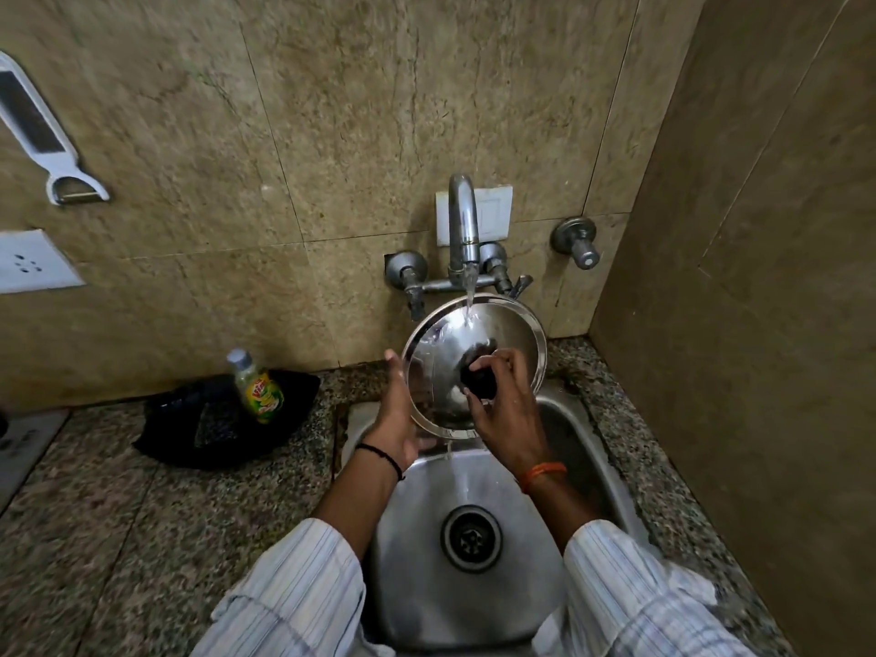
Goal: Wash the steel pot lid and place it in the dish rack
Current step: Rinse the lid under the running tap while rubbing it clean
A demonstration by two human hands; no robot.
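Note:
The round steel pot lid [445, 343] is held tilted over the sink [426, 538], its top face toward me, under running water from the tap [462, 220]. My right hand [505, 400] grips the lid's black knob [479, 379] at its middle. My left hand [396, 414] presses flat against the lid's left rim, fingers extended. Water runs off the lid's lower edge into the basin. No dish rack is in view.
A dish soap bottle [258, 386] stands on a black bag [213, 419] on the granite counter, left of the sink. Tap valves [407, 272] jut from the tiled wall. A side wall closes the right. A peeler [47, 135] hangs at upper left.

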